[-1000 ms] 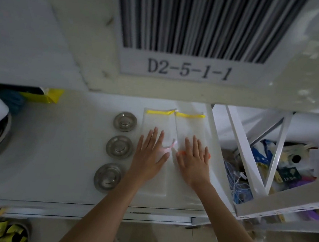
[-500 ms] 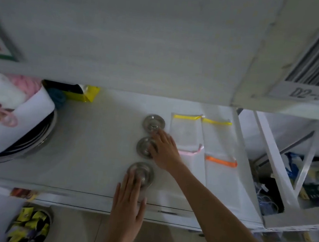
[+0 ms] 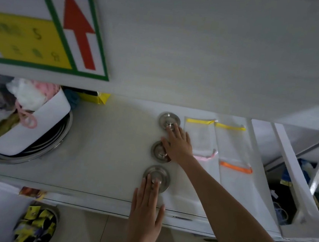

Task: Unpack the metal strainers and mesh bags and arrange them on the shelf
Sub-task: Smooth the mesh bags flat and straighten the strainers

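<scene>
Nearest the viewer, the left hand [image 3: 146, 205] lies flat and released, palm down, its fingertips [image 3: 149, 177] touching the near metal strainer [image 3: 157, 177] at the front of the white shelf [image 3: 101, 154]. Beyond it, the right hand [image 3: 179, 144] reaches in from the right, also spread and released, gripping nothing; its palm covers the right part of the middle strainer [image 3: 156, 152] while its longest fingertips touch the knob of the far strainer [image 3: 169, 120]. The three strainers form a front-to-back column, knobs up. Just right of the column, four flat mesh bags lie on the shelf: a yellow-trimmed bag [image 3: 199, 134] and a second yellow-trimmed bag [image 3: 230, 140] side by side at the back, a pink-trimmed bag [image 3: 200, 181] and an orange-trimmed bag [image 3: 234, 187] nearer the front edge. At the shelf's left end stands a round metal basin [image 3: 38, 147] holding a white paper-wrapped bundle of cloths [image 3: 16, 112]. Overhead, on the front of the upper shelf, a green-bordered sign with a red arrow [image 3: 46, 24]
</scene>
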